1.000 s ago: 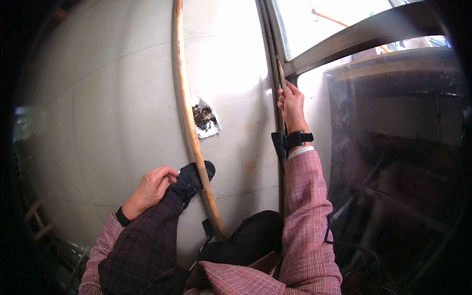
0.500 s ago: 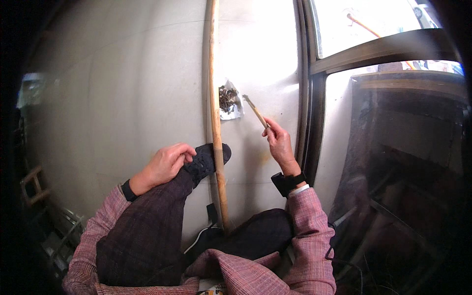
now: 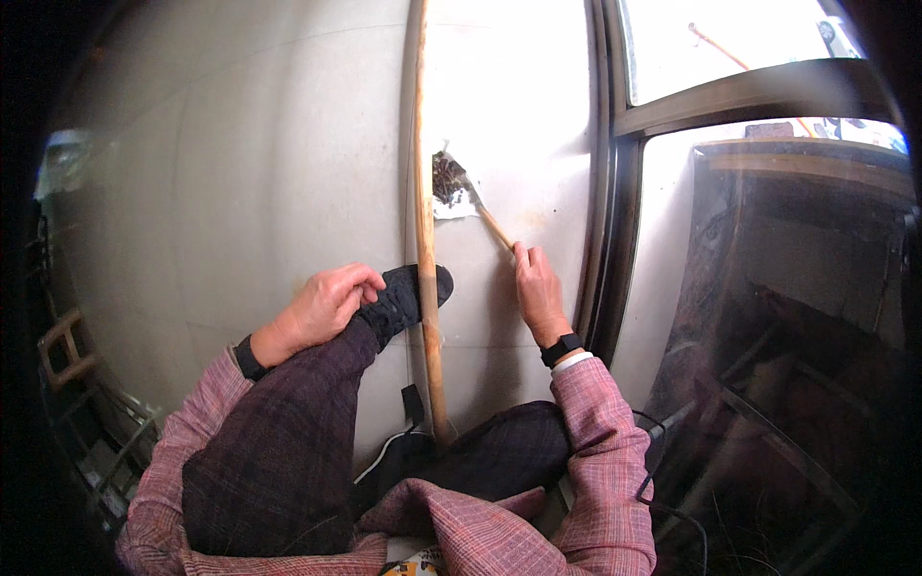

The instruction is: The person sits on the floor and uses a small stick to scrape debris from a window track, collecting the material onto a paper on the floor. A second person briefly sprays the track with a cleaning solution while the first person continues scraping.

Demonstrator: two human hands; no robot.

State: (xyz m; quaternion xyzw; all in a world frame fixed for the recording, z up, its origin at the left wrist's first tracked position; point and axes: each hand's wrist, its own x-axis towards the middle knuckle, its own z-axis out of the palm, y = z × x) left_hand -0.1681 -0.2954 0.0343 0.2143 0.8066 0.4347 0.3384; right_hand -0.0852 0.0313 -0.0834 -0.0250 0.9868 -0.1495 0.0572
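Observation:
My right hand (image 3: 540,291) is closed round a thin wooden stick (image 3: 496,229) that slants up and left. Its far end meets the edge of a small heap of dark brown bits (image 3: 448,177). These bits lie on a crumpled white sheet (image 3: 457,206), whose left side is partly hidden by a long wooden pole (image 3: 424,144). Resting on my left lower leg, my left hand (image 3: 327,302) has its fingers curled in, and no object shows in it. Just beyond those fingers is my black shoe (image 3: 392,301), with the pole crossing over its toe part.
A dark metal frame (image 3: 615,192) with glass panes runs along the right side. Behind the lower pane stands a dark structure (image 3: 797,259). A small wooden frame (image 3: 67,350) and metal racks (image 3: 125,432) are at the far left. A black cable (image 3: 687,514) hangs beside my right sleeve.
My right hand has turned and moved slightly left, bringing the stick's tip from beside the sheet to the heap. The left hand stays on my leg. The whole view has shifted slightly.

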